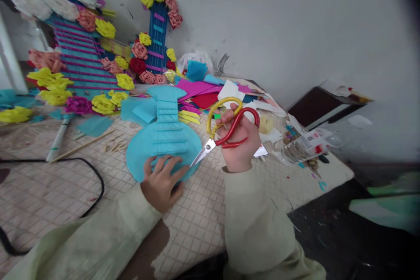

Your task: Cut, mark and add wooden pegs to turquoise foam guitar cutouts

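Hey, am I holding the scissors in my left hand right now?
No, the red-and-yellow-handled scissors are in the right hand, while the left hand rests on the blue guitar-shaped piece.

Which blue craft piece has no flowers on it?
The light-blue cutout under the left hand; the wide piece and narrow piece behind are flower-trimmed.

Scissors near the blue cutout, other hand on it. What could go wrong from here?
1. Cut finger: the scissors in the right hand point toward the left hand, tips close to its fingers.
2. Nicked edge: those tips also sit by the rim of the blue cutout, so a slip might mark it.
3. Snag: the black cord runs by the left sleeve and could catch.
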The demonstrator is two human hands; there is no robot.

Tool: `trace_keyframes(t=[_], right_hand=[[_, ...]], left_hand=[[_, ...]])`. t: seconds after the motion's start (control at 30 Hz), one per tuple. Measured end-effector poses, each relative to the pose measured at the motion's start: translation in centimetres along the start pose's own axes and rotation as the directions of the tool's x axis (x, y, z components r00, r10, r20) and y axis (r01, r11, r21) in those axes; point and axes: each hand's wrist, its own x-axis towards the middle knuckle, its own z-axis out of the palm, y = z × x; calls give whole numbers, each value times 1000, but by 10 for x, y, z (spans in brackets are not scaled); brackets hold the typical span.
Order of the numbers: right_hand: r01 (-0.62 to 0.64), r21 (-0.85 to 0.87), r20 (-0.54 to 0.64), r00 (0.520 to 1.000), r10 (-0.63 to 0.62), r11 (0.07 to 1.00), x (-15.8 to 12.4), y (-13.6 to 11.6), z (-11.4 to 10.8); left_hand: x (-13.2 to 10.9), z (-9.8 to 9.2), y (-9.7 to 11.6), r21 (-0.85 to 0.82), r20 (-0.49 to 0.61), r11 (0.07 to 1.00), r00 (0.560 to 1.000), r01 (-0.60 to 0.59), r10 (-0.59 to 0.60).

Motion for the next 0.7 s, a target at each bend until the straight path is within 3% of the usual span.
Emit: trace_keyframes(t=[0.17,0.37,0.57,0.7], right_hand=[[90,-118,82,993,-80,989,-8,6,16],[71,-287,100,994,-44,955,-10,14,18],[78,-241,190,981,-32,967,-11,18,18],[62,-269,185,983,-11,961,-12,19,18]], left_hand=[[1,-1,1,19,34,1000,999,-1,0],[-1,1,3,8,12,1000,1000,21,-21],[-3,3,3,10,21,999,999,46,-46],[-3,3,2,11,12,999,999,49,-49]])
